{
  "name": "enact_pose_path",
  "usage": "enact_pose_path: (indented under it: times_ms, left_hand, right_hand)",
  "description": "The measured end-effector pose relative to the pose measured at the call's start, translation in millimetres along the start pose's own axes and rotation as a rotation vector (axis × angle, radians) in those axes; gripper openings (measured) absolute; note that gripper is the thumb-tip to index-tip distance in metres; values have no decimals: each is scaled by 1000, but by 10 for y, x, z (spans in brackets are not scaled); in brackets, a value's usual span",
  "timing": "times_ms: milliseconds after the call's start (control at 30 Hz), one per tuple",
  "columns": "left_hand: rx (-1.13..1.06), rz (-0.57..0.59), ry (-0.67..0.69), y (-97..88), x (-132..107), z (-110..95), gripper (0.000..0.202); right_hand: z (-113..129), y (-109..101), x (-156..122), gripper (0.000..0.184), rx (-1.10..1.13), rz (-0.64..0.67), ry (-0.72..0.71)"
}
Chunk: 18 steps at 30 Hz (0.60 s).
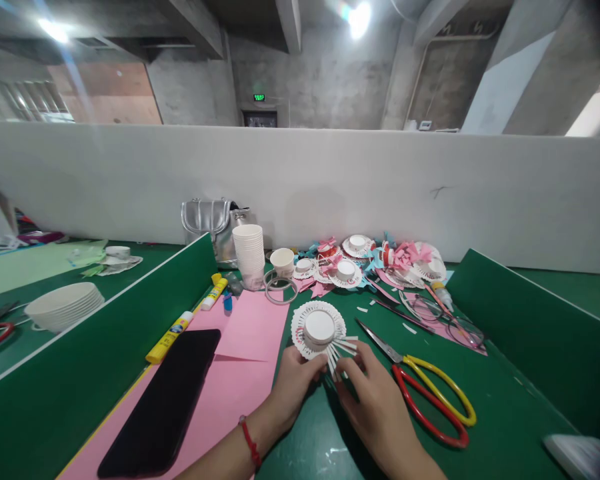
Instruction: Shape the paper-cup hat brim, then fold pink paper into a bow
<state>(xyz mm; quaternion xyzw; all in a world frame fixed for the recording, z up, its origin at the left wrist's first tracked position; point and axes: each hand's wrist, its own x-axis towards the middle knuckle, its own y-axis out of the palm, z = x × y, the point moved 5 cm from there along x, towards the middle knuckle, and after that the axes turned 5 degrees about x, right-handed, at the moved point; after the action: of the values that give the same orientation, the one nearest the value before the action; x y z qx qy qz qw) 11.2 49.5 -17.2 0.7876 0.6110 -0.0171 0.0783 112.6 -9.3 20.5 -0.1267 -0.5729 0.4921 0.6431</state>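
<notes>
A white paper cup cut into fringed strips (319,329) lies upside down on the green table (485,427), its strips fanned out flat around the round base. My left hand (295,383), with a red string on its wrist, pinches the near edge of the fringe. Right beside it, my right hand (375,393) has its fingers closed on several loose strips at the near right side of the cup.
Scissors with red and yellow handles (425,390) lie right of my hands. A black phone (165,400) rests on pink paper (245,353). Glue sticks (173,333), a stack of paper cups (250,253), finished cup flowers (380,260) and a silver bag (210,223) stand behind. Green dividers flank both sides.
</notes>
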Motion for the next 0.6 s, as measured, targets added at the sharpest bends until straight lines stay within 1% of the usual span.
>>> enact_pose_path:
  times_ms: [100, 200, 300, 467, 600]
  left_hand:
    - [7, -8, 16, -3, -10, -9, 13]
    - [47, -8, 44, -2, -25, -36, 13]
    - [61, -20, 59, -6, -34, -58, 14]
    - [59, -36, 34, -3, -36, -65, 12]
    - [41, -23, 58, 14, -44, -112, 10]
  right_hand:
    - [67, -104, 7, 18, -81, -152, -57]
    - [117, -160, 5, 19, -106, -228, -95]
    - [122, -142, -4, 18, -114, -233, -98]
    - [91, -60, -22, 15, -84, -182, -76]
    - [90, -71, -17, 14, -73, -183, -58]
